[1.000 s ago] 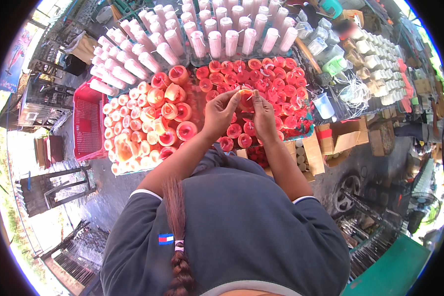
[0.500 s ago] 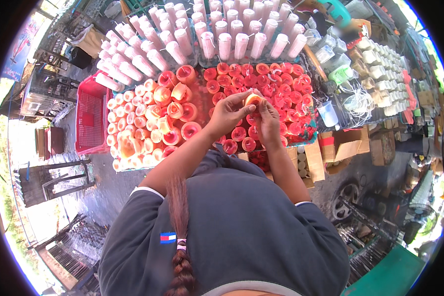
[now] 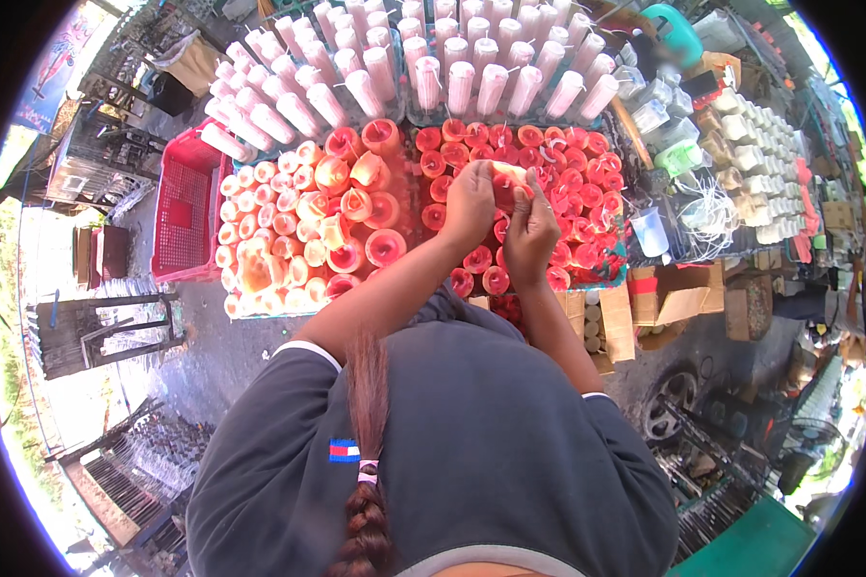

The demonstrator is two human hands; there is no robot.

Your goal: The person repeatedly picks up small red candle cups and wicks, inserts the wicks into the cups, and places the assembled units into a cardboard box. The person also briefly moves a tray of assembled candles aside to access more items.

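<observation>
Both my hands are raised over the red candles, gripping one short candle (image 3: 512, 177) of orange-red wax with a pale top. My left hand (image 3: 472, 206) closes on its left side, and my right hand (image 3: 531, 231) pinches it from the right with the thumb up. Fingers cover much of the candle. Below and around my hands stand rows of red candles (image 3: 573, 205) with hollowed tops and wicks. To the left are paler orange-pink candles (image 3: 252, 226) and several wider ones with curled rims (image 3: 356, 205).
Tall pale pink candles (image 3: 491, 88) stand in rows behind. A red plastic crate (image 3: 185, 207) sits at the left. To the right lie a bundle of white string (image 3: 707, 207), a clear cup (image 3: 650, 233) and pale moulded blocks (image 3: 755, 144). Open cardboard boxes (image 3: 683, 293) are at the near right.
My hands have shifted slightly, and the candle between them has turned from showing its round opening to lying more sideways. The whole view has moved a little.
</observation>
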